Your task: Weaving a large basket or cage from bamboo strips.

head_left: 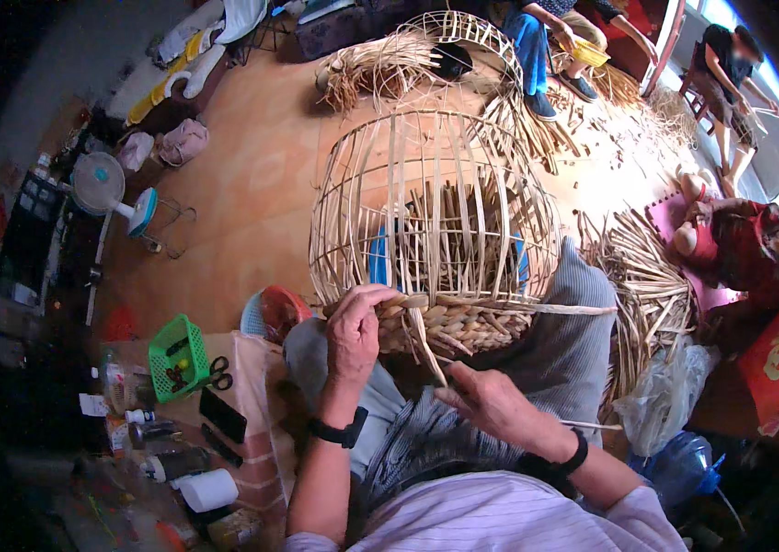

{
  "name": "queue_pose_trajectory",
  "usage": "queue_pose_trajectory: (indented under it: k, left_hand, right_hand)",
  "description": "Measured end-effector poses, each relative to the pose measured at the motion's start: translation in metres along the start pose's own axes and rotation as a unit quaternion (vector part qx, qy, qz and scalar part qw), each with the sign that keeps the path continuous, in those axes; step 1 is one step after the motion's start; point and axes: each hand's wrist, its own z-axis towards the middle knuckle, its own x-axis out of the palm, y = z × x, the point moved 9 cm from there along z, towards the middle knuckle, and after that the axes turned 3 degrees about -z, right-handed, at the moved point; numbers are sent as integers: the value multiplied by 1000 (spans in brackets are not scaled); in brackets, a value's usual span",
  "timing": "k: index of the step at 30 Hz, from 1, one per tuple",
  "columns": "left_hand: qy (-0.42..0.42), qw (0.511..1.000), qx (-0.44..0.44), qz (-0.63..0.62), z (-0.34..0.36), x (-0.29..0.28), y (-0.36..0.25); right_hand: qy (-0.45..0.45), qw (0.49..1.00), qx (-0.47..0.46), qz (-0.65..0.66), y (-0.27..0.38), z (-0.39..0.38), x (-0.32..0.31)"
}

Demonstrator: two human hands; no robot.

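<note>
Orange floor (252, 202) behind; centre frame, left hand (353, 327) pinching woven basket (491, 327), right hand (495, 405) pinching strand (423, 345). Likely braiding; next pull probably wants tension.

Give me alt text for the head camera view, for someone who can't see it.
A large, partly woven basket at the camera wearer's knees; the left hand touches its braided edge, the right hand holds a strand. Loose stalks lie to the right, a green basket and scissors to the left. Other people sit farther off.
</note>
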Motion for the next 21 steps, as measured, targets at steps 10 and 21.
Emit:
queue_pose_trajectory:
  k: [10,21]
  left_hand:
    - [20,998,60,10,-3,7,-6]
    - [103,983,66,138,5,36,-63]
  right_hand:
    - [-134,988,26,-68,-41,-10,-119]
    - [-170,822,94,535,-40,-81,-143]
